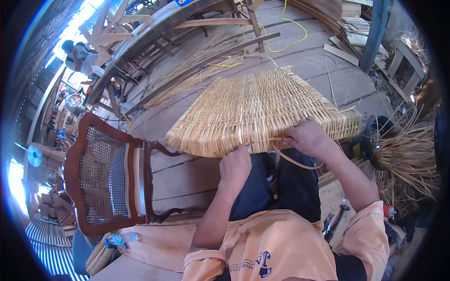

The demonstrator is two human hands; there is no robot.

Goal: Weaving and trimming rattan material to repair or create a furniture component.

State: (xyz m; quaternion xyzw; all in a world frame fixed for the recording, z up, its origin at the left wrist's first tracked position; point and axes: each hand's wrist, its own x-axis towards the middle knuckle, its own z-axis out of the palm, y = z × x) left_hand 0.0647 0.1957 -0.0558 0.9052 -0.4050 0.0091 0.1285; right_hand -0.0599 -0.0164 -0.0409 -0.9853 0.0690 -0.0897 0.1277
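Note:
A large woven rattan panel (253, 107), straw-coloured and wider toward me, rests across my knees. My left hand (236, 165) is closed in a fist at its near edge. From that fist sticks the thin metal tip of a pointed tool (250, 145); its handle is hidden in my palm. Further right, my right hand (307, 136) pinches a flat rattan strip (295, 161) against the same edge. The strip's loose part curves down over my right thigh.
A dark wooden chair with a cane back (104, 173) stands at left. At right, a black bucket (372, 140) sits by a bundle of rattan strips (408, 150). Long canes (197, 65) lie on the plank floor below a workbench (159, 23). Another person (83, 55) is far left.

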